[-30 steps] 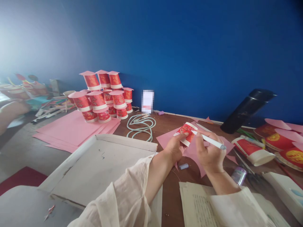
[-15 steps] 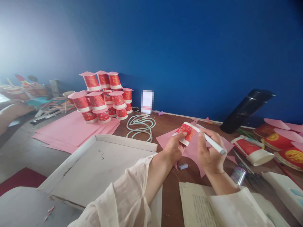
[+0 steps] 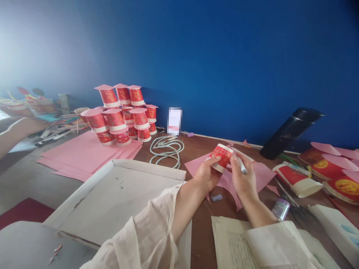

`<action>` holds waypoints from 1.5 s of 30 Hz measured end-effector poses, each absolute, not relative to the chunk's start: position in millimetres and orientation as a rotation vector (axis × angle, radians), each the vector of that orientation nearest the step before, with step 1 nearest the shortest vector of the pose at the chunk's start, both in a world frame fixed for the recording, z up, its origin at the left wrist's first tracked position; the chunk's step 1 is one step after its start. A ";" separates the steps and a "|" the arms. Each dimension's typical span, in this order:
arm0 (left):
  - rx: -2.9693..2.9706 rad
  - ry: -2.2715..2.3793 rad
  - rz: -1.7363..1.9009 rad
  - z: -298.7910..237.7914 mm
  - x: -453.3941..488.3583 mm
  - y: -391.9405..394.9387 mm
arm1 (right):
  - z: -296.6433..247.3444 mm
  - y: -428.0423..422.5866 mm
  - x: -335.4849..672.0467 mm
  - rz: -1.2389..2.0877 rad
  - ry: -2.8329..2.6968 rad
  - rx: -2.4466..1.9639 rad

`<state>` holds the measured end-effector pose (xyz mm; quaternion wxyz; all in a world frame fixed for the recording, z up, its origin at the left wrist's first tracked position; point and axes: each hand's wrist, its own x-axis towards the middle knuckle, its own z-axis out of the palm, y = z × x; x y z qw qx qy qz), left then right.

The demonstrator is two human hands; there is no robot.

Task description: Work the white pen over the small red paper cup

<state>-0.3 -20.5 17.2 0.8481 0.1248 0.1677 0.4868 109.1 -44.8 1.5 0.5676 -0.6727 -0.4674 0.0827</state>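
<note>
The right hand (image 3: 244,177) has moved toward nine o'clock, bringing its fingers closer to the three o'clock side of the red paper cup (image 3: 224,158). The white marker (image 3: 242,166) has swung, its rear end turning from four o'clock to five, its tip now hidden. At nine o'clock, a co-worker's hand (image 3: 37,126) has shifted toward three o'clock.

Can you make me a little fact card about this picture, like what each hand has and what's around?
Left hand: holds a red paper cup
Right hand: holds a white marker
Below the hands: cut pink paper
Left side: stacked red cups with pink tops
Right side: black bottle
Behind: blue wall
</note>
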 end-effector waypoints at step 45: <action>0.222 0.449 1.080 15.5 2.0 -19.2 | 18.4 -63.0 93.6 -0.333 -1.324 -1.508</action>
